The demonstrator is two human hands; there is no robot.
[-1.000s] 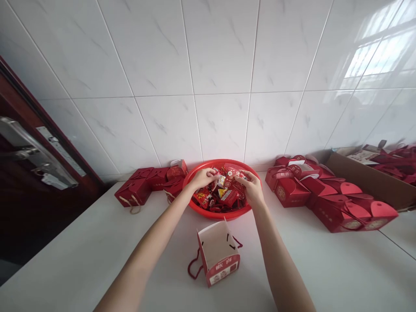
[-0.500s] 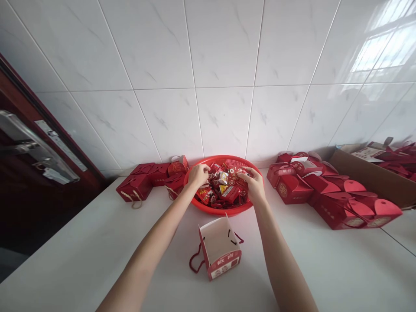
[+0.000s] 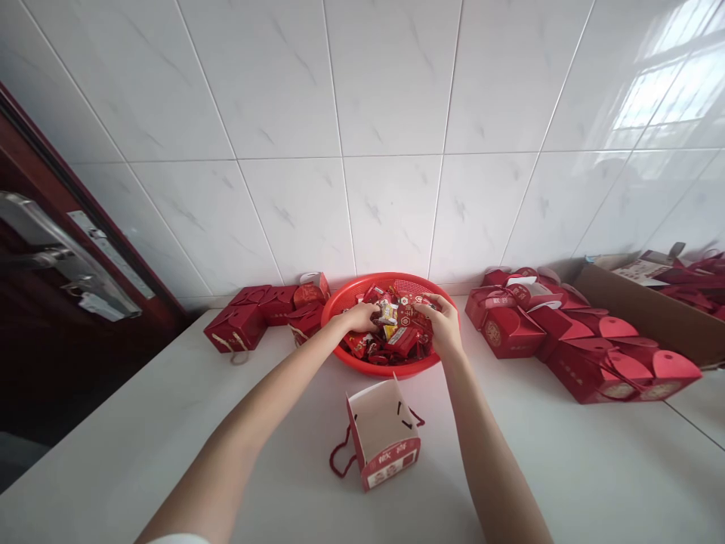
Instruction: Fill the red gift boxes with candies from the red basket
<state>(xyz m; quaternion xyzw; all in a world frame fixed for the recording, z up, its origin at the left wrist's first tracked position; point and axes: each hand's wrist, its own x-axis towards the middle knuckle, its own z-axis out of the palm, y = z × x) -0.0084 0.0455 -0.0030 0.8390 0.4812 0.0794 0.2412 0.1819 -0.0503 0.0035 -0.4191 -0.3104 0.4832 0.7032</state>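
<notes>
A red plastic basket (image 3: 390, 370) full of wrapped sweets (image 3: 403, 338) stands against the wall. Inside it, my left hand (image 3: 362, 317) reaches among the sweets, fingers closed at a white and gold wrapped sweet (image 3: 387, 312); its fingertips are partly hidden. My right hand (image 3: 442, 319) is over the basket's right side, its fingers pinched on a red patterned packet (image 3: 408, 308). In front of the basket sits an open red and white box (image 3: 381, 423) with dark red cord handles, its inside facing up.
Several closed red boxes (image 3: 235, 326) stand at the left, with more red boxes (image 3: 513, 331) at the right. A cardboard carton (image 3: 640, 306) of red items is at the far right. White table (image 3: 283, 483), tiled wall behind, and a door at the far left.
My left hand has moved right and slightly down, deeper among the sweets. My right hand has barely moved and still pinches the red packet.
</notes>
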